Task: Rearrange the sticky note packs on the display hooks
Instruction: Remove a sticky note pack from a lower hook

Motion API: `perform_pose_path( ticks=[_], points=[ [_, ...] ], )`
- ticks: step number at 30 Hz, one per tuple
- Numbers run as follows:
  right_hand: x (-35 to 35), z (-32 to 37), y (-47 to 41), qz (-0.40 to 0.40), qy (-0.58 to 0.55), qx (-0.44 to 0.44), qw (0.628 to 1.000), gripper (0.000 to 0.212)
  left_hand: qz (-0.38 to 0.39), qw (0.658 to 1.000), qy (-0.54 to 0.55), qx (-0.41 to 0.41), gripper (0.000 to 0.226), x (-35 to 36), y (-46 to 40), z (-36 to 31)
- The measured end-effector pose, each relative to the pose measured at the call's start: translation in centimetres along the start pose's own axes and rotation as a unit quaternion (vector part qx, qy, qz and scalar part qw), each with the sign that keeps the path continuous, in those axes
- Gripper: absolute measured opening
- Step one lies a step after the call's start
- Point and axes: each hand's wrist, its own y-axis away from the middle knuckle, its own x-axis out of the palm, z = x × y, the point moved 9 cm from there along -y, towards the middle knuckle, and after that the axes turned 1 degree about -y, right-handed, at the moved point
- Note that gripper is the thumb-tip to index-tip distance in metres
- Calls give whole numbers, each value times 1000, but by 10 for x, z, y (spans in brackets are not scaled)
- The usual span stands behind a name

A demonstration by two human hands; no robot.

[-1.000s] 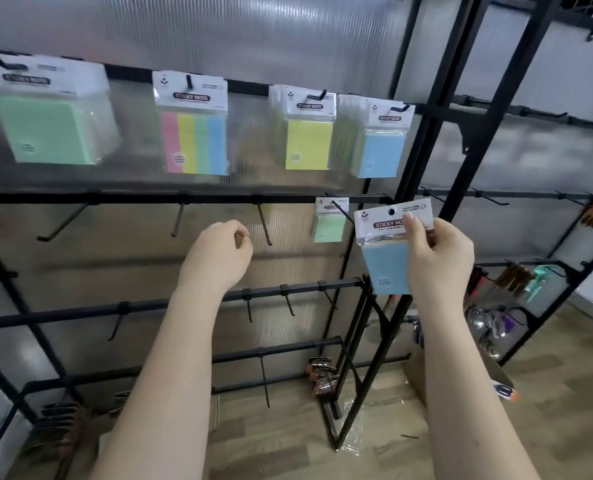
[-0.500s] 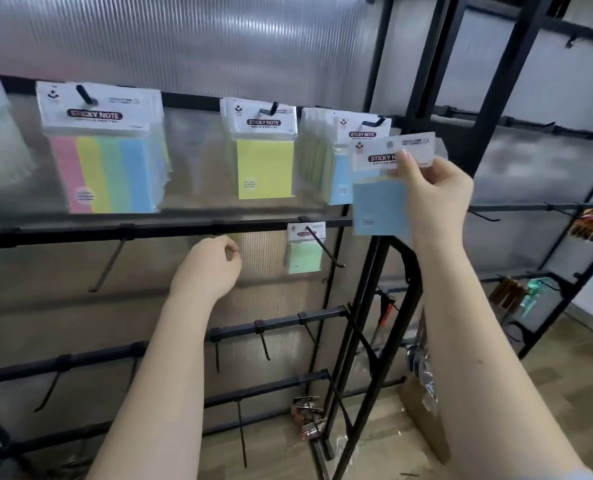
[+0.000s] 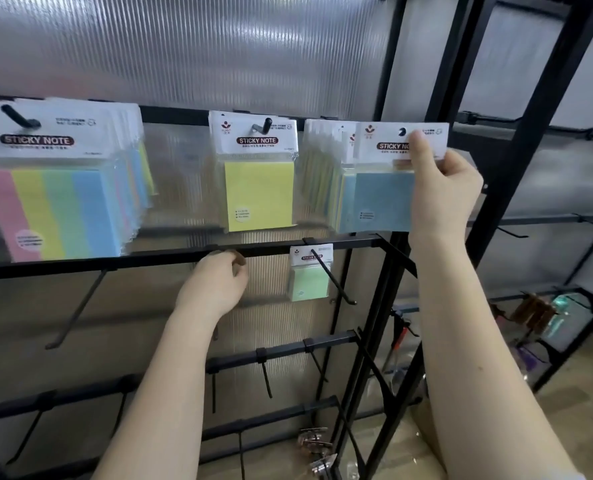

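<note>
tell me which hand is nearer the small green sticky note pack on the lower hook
Left. The left hand sits just left of the green pack, at the same rail. The right hand is higher and further right, holding the blue pack in the top row.

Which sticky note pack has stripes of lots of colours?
The big pack hanging far left: pink, yellow, green and blue stripes. The others are a single colour each.

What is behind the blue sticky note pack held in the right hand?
Behind the blue pack, pinched by the right hand, hang more packs in a stack, their edges showing to its left. The hook that carries them is mostly covered.
</note>
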Motion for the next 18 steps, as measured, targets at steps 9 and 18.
perform_pose_path(
  ticks=[9, 18],
  points=[
    [8, -15, -9, 43, 2, 16, 999, 27, -30, 999, -1, -30, 31, -2, 7, 0],
    [15, -22, -22, 25, -19, -17, 999, 16, -62, 997, -16, -46, 25, -11, 23, -4]
  ],
)
